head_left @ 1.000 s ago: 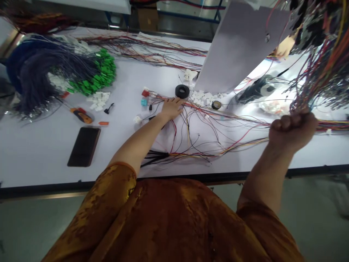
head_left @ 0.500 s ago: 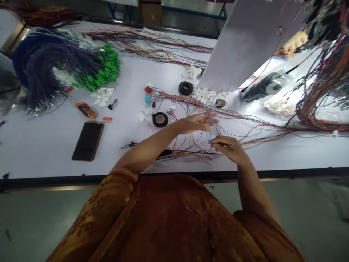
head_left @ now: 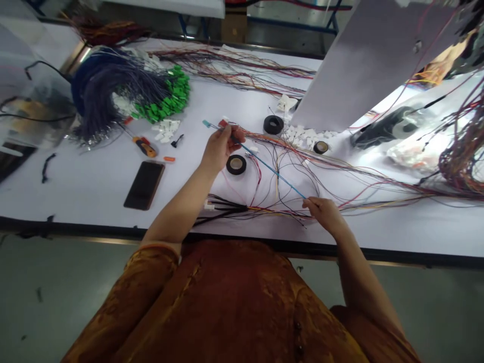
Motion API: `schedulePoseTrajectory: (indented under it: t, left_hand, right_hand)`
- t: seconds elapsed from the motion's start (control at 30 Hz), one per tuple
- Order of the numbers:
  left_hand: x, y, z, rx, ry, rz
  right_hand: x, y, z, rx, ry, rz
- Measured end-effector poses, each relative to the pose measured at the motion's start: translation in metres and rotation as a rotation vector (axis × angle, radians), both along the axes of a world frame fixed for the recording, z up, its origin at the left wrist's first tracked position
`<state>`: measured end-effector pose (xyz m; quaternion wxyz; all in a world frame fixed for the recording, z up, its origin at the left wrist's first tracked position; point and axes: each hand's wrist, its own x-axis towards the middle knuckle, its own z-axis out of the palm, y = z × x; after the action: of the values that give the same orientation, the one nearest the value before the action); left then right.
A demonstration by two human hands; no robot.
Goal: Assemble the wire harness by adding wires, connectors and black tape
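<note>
A blue wire point(head_left: 270, 169) stretches slantwise between my two hands above the table. My left hand point(head_left: 221, 146) is closed on its upper left part, near a light-blue connector point(head_left: 206, 123) and a red connector point(head_left: 223, 123). My right hand point(head_left: 321, 209) pinches the wire's lower right end. Beneath the wire lies a harness of loose red, yellow and black wires point(head_left: 328, 164). Just below my left hand rests a roll of black tape point(head_left: 236, 164). Black-sleeved wire branches point(head_left: 230, 205) lie near the table's front edge.
To the left are a phone point(head_left: 144, 185), a screwdriver point(head_left: 144, 147) and a wire bundle with green connectors point(head_left: 166, 101). Another black tape roll point(head_left: 273, 124) sits near white connectors point(head_left: 310, 136). A grey upright panel point(head_left: 340, 70) stands at the back right, with bundled wires point(head_left: 461, 156) beyond.
My left hand has moved left and up from near my right hand to beside the coloured connectors, closing on the wire. The blue wire is now drawn straight. The view has shifted.
</note>
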<state>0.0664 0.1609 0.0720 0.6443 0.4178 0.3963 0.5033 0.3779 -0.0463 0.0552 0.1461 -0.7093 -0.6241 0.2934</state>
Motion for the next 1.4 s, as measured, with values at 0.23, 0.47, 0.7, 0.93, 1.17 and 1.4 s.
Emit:
schedulePoseTrajectory:
  t: [0.23,0.47,0.7,0.93,1.17,1.4]
  left_hand:
    - [-0.028,0.027,0.003,0.007,-0.061,0.053]
    - [-0.045,0.035,0.018,0.159,0.021,0.307]
    - [-0.074,-0.031,0.021,0.124,0.050,0.313]
    - [-0.127,-0.117,0.007,-0.170,0.001,0.101]
    - [-0.146,-0.180,-0.005,0.077,0.550,0.111]
    - [-0.153,-0.196,-0.018,0.046,0.462,0.104]
  right_hand:
    - [0.008,0.019,-0.008,0.051,0.134,-0.091]
    - [0.014,0.033,-0.019,-0.019,0.801,-0.490]
    - [0.024,0.042,-0.027,0.251,1.114,-0.710]
    - [0.019,0.046,-0.026,0.277,1.053,-0.860]
    - [0.043,0.055,-0.014,0.291,1.328,-1.047]
    - [0.050,0.064,-0.013,-0.172,1.362,-0.734]
